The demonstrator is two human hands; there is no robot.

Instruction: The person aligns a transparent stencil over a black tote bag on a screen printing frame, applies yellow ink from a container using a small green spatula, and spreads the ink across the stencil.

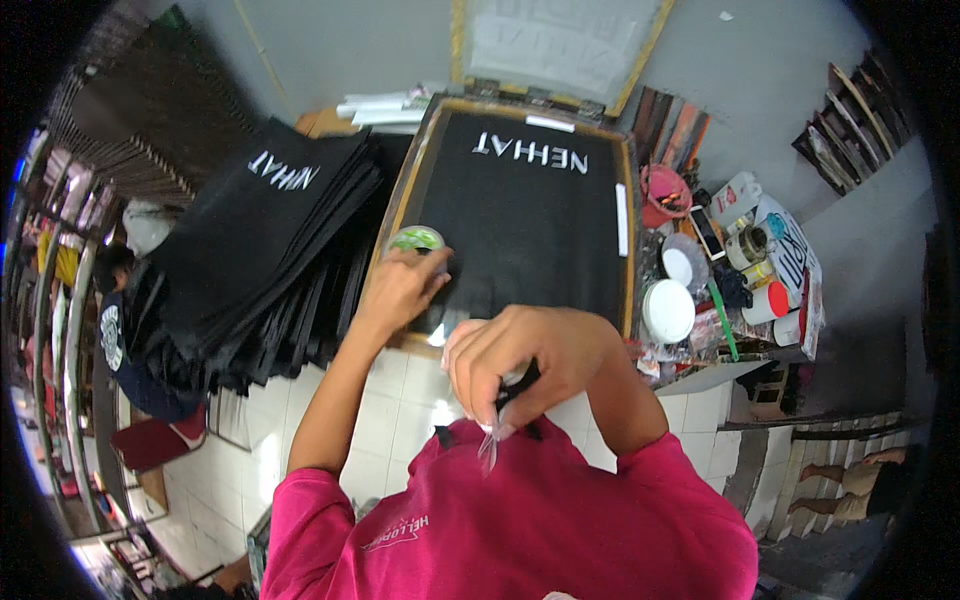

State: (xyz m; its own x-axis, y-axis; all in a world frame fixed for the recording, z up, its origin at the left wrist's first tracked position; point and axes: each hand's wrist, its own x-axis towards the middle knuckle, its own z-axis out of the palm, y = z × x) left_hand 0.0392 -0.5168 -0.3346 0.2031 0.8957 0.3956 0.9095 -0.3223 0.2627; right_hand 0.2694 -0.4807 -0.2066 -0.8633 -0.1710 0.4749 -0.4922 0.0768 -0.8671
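Observation:
My left hand [396, 288] is at the left edge of a wood-framed printing board [402, 205]. Its fingers curl against a small round plastic tub [416, 238] with green and white on it. On the board lies a black fabric sheet [520, 230] with white lettering near its far end. Close to my chest, my right hand [540, 362] is raised and closed. Beneath its fingers hangs a thin, clear plastic piece [487, 455], blurred, with something dark beside it. The rest of what it grips is hidden by the fingers.
A thick stack of black fabric bags [250, 240] lies left of the board. The hinged screen frame [560, 45] stands raised behind. To the right are a white tub [668, 311], a phone [707, 233], a pink basket [666, 195] and several jars. Another person [150, 340] is at far left.

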